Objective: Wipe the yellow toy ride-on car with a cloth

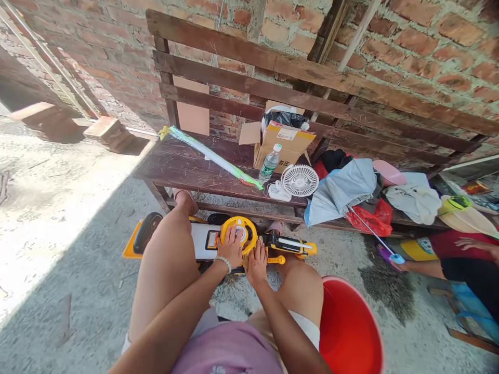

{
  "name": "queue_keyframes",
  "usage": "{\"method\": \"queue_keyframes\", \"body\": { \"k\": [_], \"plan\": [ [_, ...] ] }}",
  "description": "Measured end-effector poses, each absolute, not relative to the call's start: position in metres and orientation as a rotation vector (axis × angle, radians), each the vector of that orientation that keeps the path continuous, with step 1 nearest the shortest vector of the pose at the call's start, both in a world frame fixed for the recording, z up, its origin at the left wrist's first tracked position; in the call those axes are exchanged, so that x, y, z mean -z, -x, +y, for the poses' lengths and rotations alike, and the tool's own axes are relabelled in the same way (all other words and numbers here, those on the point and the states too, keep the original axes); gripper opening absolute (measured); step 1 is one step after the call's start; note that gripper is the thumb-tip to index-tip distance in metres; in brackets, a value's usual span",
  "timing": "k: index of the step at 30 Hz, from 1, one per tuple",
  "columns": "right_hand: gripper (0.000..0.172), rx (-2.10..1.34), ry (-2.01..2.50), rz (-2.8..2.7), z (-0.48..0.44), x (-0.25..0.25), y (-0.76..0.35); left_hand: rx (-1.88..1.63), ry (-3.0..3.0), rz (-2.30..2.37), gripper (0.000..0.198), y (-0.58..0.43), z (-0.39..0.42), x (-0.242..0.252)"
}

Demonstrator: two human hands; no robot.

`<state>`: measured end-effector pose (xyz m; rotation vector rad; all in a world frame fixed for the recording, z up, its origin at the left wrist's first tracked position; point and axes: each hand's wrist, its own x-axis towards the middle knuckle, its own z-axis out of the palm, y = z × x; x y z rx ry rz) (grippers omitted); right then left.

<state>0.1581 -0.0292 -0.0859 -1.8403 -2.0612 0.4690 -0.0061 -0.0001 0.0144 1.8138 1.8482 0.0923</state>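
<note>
Between my knees stands a ride-on toy vehicle in yellow, white and black, with a yellow steering wheel [252, 228]. My left hand [231, 250], a beaded bracelet at its wrist, lies over the wheel's left side and hub with fingers stretched out. Just below the wheel's right side, my right hand [257, 262] rests palm down on the toy, fingers extended; what lies under its palm is hidden. A yellow lever [276, 260] sticks out right of that hand. The toy's black seat [147, 234] shows beyond my left leg.
A wooden bench [175, 163] ahead bears a wrapped long item [212, 156], water bottle [270, 163], white fan [299, 180], cardboard box [286, 143] and umbrella [339, 189]. A red bucket [351, 327] stands by my right leg. Another person's hand [399, 266] is near the umbrella handle.
</note>
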Motion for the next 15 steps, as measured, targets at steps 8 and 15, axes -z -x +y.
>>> {"method": "queue_keyframes", "body": {
  "k": [8,15],
  "plan": [
    [0.052,-0.534,1.705,-2.379,-0.004,0.096,-0.124,-0.054,-1.802,1.871,0.077,0.005,-0.001,-0.016],
    [0.05,-0.905,1.765,-1.932,-0.036,0.086,-0.144,-0.055,-1.834,1.882,0.076,0.005,-0.002,-0.016]
  ]
}}
